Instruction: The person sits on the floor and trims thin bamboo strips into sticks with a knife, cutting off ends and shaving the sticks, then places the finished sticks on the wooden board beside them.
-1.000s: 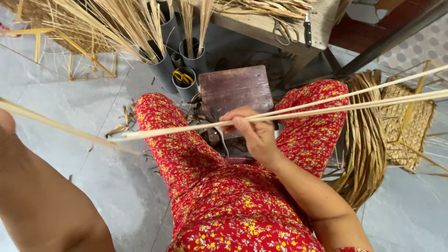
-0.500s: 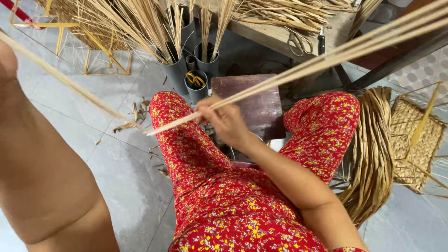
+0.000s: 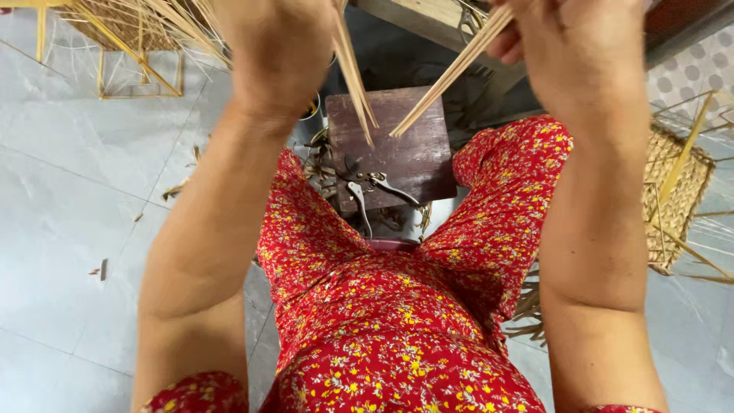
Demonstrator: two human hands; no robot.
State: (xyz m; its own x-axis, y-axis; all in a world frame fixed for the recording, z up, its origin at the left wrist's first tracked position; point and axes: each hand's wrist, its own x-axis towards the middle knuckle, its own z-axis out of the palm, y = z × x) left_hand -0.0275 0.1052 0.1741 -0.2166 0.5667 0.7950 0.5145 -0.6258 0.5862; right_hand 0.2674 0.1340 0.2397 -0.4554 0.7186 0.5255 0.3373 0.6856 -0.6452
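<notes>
Head view, looking down on a seated person in red floral clothing. Left hand (image 3: 279, 53) and right hand (image 3: 569, 46), both raised near the top edge, each grip pale straw strips (image 3: 447, 80) whose loose ends slant down over a dark wooden block (image 3: 405, 153). Metal pliers (image 3: 371, 187) lie on the block's near edge, between the knees. A woven basket (image 3: 677, 199) stands right of the right forearm; straw bundles (image 3: 153, 23) occupy the upper left above the grey tiled floor (image 3: 69, 214).

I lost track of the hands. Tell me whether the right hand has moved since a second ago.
Yes. The right hand was low over the wooden block; it is now raised beyond the block's far right corner, gripping strips.
</notes>
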